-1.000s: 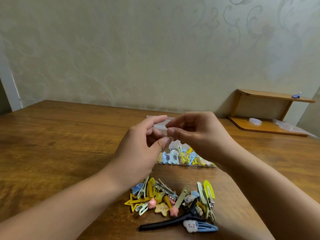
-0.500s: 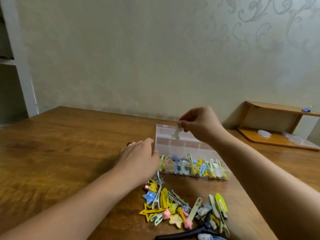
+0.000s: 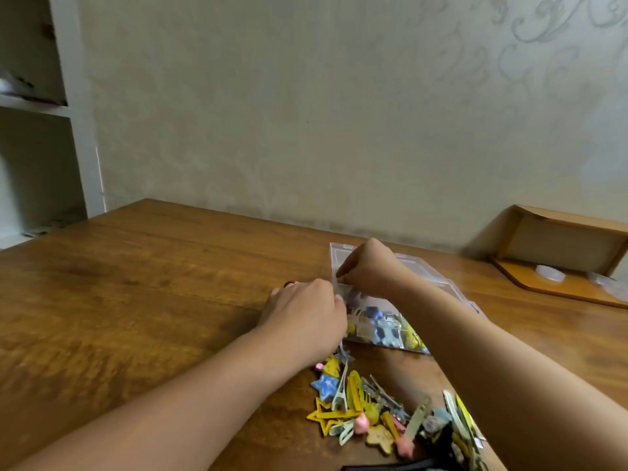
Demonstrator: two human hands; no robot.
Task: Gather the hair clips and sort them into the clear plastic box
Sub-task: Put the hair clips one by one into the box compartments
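The clear plastic box lies open on the wooden table, with several coloured hair clips in its near compartments. A loose pile of hair clips lies in front of it, stars and long snap clips among them. My right hand hovers over the box's left end and pinches a small pale plastic piece between thumb and fingers. My left hand rests on the table against the box's left end, back up, one finger stretched flat; its other fingertips are hidden.
A long black clip lies at the bottom edge. A small wooden shelf stands at the back right with a white round thing on it. A white shelf unit stands at the far left. The wall runs close behind the table.
Both hands were raised together over the box. My left hand dropped to the table beside the box, and my right hand came down with the pale piece to the box's left end.
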